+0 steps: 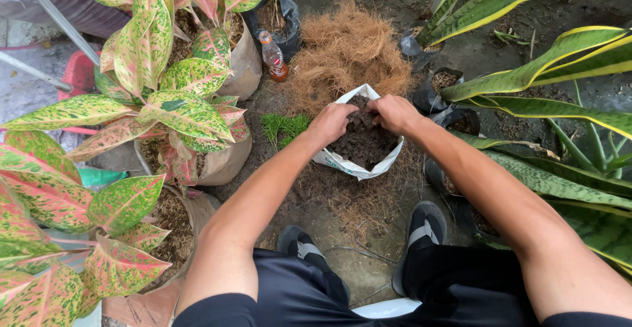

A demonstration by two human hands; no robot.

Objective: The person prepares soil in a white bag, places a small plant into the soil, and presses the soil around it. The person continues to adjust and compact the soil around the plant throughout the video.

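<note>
Nearest the camera, the person sits with knees apart, both sandals (368,245) on the ground just short of a white bag (359,164). The bag stands upright on the ground between the feet and a heap of brown fibre (345,50), its mouth open and rolled down at the rim.

The left hand (331,123) is closed on the bag's left rim, fingers curled over the edge. The right hand (394,112) is closed on the far right rim, knuckles up, fingertips tucked inside; whether it also holds soil cannot be told.

Dark soil (362,141) already fills the bag to just under the rim, so the filling looks mostly done. No plant sits in the bag yet, and the rim is still being held, which suggests shaping or topping up remains.

Left of the bag lies a small green sprig (282,128). Farther left stand potted plants with pink-speckled leaves (168,97). Right of the bag, long yellow-edged leaves (546,110) arch over black pots. Beyond the bag, past the fibre's left edge, stands a bottle (273,56) with an orange cap.
</note>
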